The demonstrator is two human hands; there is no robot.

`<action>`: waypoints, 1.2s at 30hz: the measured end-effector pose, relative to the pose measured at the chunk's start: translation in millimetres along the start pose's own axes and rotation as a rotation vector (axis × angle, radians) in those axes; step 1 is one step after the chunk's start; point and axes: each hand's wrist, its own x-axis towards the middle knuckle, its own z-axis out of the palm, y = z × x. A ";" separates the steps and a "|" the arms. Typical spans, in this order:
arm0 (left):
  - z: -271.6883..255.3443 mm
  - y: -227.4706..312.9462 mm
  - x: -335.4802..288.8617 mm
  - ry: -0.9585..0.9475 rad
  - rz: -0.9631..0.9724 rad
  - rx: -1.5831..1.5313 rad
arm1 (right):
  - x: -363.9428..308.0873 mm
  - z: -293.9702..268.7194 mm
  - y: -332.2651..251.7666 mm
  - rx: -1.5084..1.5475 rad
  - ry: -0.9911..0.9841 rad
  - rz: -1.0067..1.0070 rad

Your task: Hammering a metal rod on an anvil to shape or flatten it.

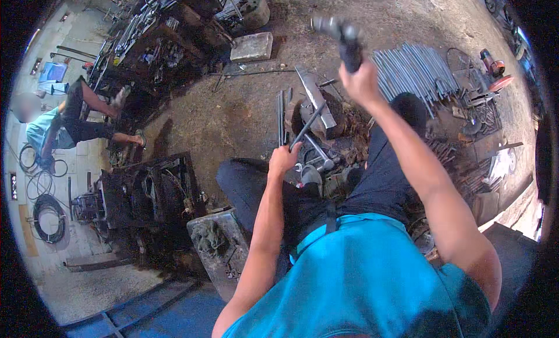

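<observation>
In the left hand, a rod is gripped, far end over a flat bar on the stump; contact can't be told. Stump's near side is crowded by a loose hammer and scrap. Hammer is held raised in the right hand; rod isn't being struck. Rod row, right: worked or unworked can't be told. Grinder is seen far right, co-worker far left.
</observation>
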 end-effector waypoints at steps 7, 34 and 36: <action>-24.0 17.4 -19.2 0.028 0.029 -0.179 | -8.0 -21.1 -10.7 -0.367 -0.513 0.236; -16.5 2.0 -18.8 0.107 0.087 0.030 | 71.7 -18.6 -116.4 -0.173 -0.190 -0.151; -8.8 -7.4 -13.9 0.123 0.064 0.054 | 78.6 -20.9 -134.3 -0.085 -0.148 -0.144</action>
